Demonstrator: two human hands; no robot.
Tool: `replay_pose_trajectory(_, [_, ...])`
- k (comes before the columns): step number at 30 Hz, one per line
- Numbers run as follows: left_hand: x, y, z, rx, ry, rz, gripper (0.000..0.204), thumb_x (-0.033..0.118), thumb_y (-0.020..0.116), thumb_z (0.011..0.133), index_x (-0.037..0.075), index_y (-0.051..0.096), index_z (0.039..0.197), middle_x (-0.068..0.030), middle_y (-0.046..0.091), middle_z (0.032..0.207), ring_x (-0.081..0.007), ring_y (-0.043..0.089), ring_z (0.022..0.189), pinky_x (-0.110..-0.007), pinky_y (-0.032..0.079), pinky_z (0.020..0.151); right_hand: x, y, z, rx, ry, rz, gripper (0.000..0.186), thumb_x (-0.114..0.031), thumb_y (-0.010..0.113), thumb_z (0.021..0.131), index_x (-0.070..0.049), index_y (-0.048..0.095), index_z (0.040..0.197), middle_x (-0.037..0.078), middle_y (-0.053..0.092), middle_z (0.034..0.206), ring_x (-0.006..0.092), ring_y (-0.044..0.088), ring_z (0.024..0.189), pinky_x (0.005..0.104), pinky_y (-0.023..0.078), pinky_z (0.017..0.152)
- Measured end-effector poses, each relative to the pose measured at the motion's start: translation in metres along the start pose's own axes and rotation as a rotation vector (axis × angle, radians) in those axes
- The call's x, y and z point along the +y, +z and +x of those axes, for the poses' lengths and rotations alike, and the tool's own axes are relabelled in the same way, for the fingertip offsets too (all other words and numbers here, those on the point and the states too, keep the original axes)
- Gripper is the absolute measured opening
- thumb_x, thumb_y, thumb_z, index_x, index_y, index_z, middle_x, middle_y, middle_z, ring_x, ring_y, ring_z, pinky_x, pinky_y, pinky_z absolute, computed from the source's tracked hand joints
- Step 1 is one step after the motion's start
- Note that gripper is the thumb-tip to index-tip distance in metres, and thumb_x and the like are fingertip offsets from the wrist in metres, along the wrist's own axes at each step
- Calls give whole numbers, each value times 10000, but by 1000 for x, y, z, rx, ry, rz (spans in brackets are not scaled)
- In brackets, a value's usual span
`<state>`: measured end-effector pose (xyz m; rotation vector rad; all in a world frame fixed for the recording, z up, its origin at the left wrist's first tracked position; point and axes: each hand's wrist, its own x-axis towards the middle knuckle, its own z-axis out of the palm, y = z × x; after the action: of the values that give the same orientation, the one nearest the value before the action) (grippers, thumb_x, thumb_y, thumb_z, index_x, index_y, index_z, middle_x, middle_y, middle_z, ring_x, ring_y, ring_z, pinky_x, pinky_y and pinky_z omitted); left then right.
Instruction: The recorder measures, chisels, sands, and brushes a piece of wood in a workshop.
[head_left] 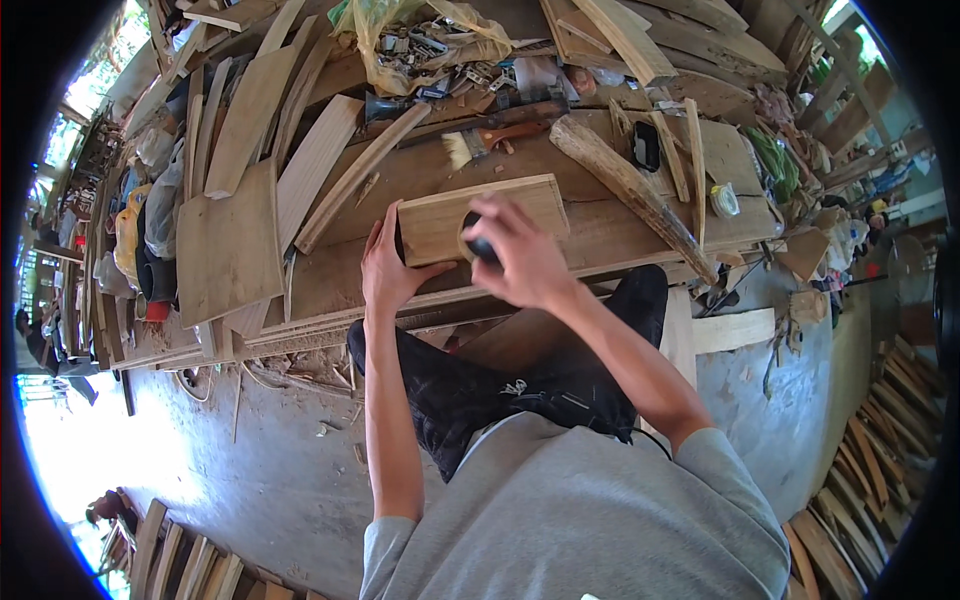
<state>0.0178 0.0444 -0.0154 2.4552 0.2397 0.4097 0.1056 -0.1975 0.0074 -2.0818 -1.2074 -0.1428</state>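
Observation:
A rectangular light wooden piece (435, 225) lies on the worn wooden bench (360, 265) in front of me. My left hand (390, 270) grips its left end, thumb along the near edge and fingers at the far side. My right hand (510, 260) is closed round a black rounded object (478, 242) on the piece's right half; it is blurred, and I cannot make out exactly what it is. Just beyond the piece lies a paintbrush (470, 145) with pale bristles and an orange handle.
A flat board (228, 240) and several slats lie at the left. A rough stick (625, 190) and thin strips lie at the right. A yellowish plastic bag of metal parts (420, 50) sits at the back. Stacked wood (850, 465) stands on the floor at the lower right.

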Motion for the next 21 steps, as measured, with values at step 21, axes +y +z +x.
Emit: replay_pose_trajectory(21, [1, 0, -1, 30, -32, -10, 1238, 460, 1057, 559, 98, 474, 1590, -205, 677, 1417, -419, 632, 1333, -514, 536, 1121, 46, -44, -18, 210, 90, -137, 371, -269, 761, 855, -119, 662, 1179, 123, 625, 1454, 394, 567, 1416, 546, 464, 1205])
